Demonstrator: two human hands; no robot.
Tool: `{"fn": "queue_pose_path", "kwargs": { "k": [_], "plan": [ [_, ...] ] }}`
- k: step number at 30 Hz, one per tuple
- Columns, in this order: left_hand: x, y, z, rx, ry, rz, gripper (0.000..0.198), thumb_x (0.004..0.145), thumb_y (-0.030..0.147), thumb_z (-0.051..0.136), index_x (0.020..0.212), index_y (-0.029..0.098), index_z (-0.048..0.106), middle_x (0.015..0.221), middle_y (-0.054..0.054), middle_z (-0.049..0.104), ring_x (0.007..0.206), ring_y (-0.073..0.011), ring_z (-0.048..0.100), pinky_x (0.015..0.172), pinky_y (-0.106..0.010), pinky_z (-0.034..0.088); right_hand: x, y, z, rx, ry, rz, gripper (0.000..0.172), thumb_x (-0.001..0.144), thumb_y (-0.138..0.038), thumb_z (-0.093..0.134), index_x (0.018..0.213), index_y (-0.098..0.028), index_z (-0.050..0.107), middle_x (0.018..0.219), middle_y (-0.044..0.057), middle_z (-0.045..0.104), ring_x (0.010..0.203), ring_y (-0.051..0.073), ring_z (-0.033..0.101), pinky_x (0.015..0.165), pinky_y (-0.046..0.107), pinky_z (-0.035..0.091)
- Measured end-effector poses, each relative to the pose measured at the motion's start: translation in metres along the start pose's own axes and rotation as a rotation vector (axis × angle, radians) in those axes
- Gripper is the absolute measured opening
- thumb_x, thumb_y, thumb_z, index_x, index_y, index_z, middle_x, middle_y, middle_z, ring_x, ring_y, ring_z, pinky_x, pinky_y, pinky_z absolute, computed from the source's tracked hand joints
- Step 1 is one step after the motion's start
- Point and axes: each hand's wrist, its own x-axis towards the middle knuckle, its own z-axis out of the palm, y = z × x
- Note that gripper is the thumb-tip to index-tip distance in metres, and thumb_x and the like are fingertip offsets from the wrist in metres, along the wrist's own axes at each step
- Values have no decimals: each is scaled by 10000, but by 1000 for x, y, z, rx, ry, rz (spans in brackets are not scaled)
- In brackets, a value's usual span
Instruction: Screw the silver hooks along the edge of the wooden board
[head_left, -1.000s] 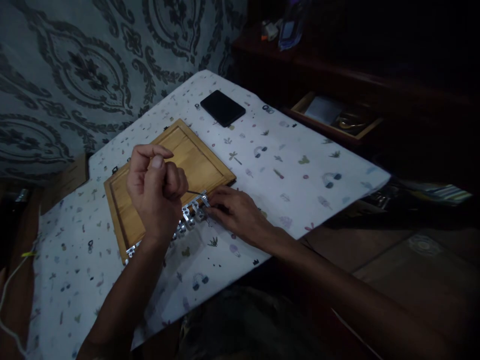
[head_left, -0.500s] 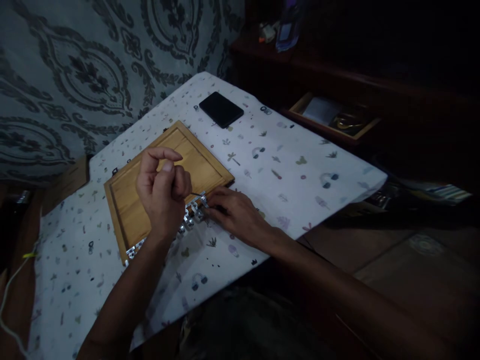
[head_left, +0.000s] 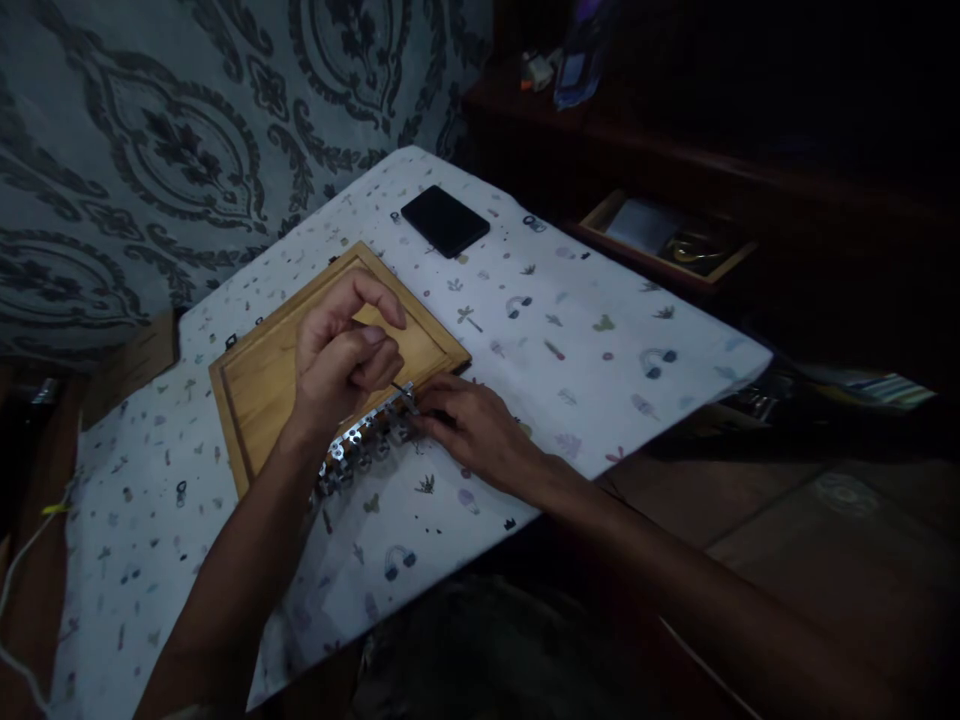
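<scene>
A wooden board (head_left: 274, 385) with a grooved frame lies on the patterned cloth. Along its near edge runs a shiny metal strip (head_left: 352, 437) with several small projecting tabs. My left hand (head_left: 349, 345) is raised over the board, fingers curled around a thin dark-shafted tool (head_left: 402, 390). The shaft slants down to the right end of the strip; the rest is mostly hidden in my hand, so its exact kind does not show. Resting at the board's right corner, my right hand (head_left: 476, 425) pinches the strip's end between thumb and fingers.
A black phone (head_left: 445, 221) lies beyond the board on the tablecloth (head_left: 555, 310). An open drawer (head_left: 667, 240) juts out at the right, below a dark surface bearing a bottle (head_left: 577, 70). A cardboard piece (head_left: 133, 365) and a pale cable (head_left: 26, 555) are at the left.
My left hand has shifted right and slightly up and has turned, uncovering more of the metal strip. My right hand stays almost in place at the strip's end.
</scene>
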Motion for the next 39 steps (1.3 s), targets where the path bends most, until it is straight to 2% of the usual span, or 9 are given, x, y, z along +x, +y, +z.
{"fn": "queue_pose_path", "kwargs": {
  "k": [6,11,13,19,25,30,32,35,39],
  "plan": [
    [-1,1,4,24,41,-31,27,799,169,639,775,170,627,437,126,187,333,-14,112,365,-132,231,1,1,1,7,-2,6,101,917,-160,643,867,-152,729,973,61,710,901,176,668,813,308,493],
    [-10,2,10,29,312,71,103,767,175,682,730,178,585,424,125,186,337,-25,122,377,-143,243,1,4,2,26,10,-34,91,920,-170,639,898,-166,727,997,52,710,891,163,661,801,301,486],
    [-14,2,11,20,358,101,101,763,164,679,727,177,586,422,123,191,334,-27,125,382,-144,255,1,4,1,30,10,-38,100,925,-176,632,905,-169,729,997,48,711,876,157,660,791,298,485],
    [-14,3,13,42,389,121,137,727,194,731,710,171,596,407,121,212,338,-19,124,380,-151,242,-1,3,1,10,19,-23,92,917,-175,636,909,-170,728,1026,53,716,911,170,663,806,310,492],
    [-9,3,15,61,429,107,170,780,209,729,701,178,581,410,108,235,342,-23,142,380,-161,232,-1,1,0,-18,-4,-3,99,928,-187,631,901,-170,725,1006,52,710,911,174,660,803,309,492],
    [-4,10,10,63,270,40,139,765,180,727,690,164,612,420,97,281,335,-17,157,365,-160,236,-1,0,1,-33,-11,-13,96,932,-190,629,921,-178,724,1028,60,712,955,187,666,840,322,505],
    [-2,14,9,58,249,-1,162,781,151,699,665,165,586,433,87,318,328,-17,170,360,-159,241,-1,1,1,-46,-7,-19,100,934,-195,625,915,-178,721,1025,62,712,950,187,665,840,324,508],
    [-2,17,12,47,325,-18,206,824,116,644,656,174,540,431,91,299,328,-22,164,364,-154,241,-1,1,1,-58,-6,-18,110,940,-199,616,911,-178,719,1020,60,710,921,181,661,828,323,511],
    [-7,12,17,54,404,41,187,828,151,648,675,179,545,423,108,210,343,-26,118,367,-153,222,-2,1,1,-62,-7,-19,106,938,-193,616,913,-182,718,1021,60,711,923,183,663,825,325,514]
  ]
}}
